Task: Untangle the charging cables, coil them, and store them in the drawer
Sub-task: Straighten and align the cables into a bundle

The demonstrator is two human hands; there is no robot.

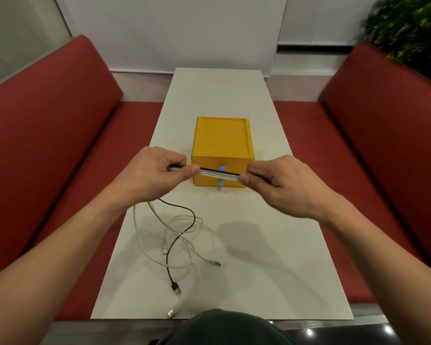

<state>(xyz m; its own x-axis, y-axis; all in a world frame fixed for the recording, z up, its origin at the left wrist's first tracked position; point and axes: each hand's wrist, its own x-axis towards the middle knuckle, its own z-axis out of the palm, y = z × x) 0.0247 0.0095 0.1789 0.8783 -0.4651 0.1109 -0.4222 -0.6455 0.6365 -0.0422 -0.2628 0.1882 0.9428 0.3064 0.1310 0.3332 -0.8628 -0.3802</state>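
Both hands pinch a bundle of charging cables point(218, 173) stretched taut between them: the left hand point(154, 175) grips one end, the right hand point(281, 185) the other. The loose ends trail in tangled loops on the white desk point(271, 245) below. Just behind the hands stands a yellow drawer box point(222, 138), its drawers closed, between red sofas point(47, 145).
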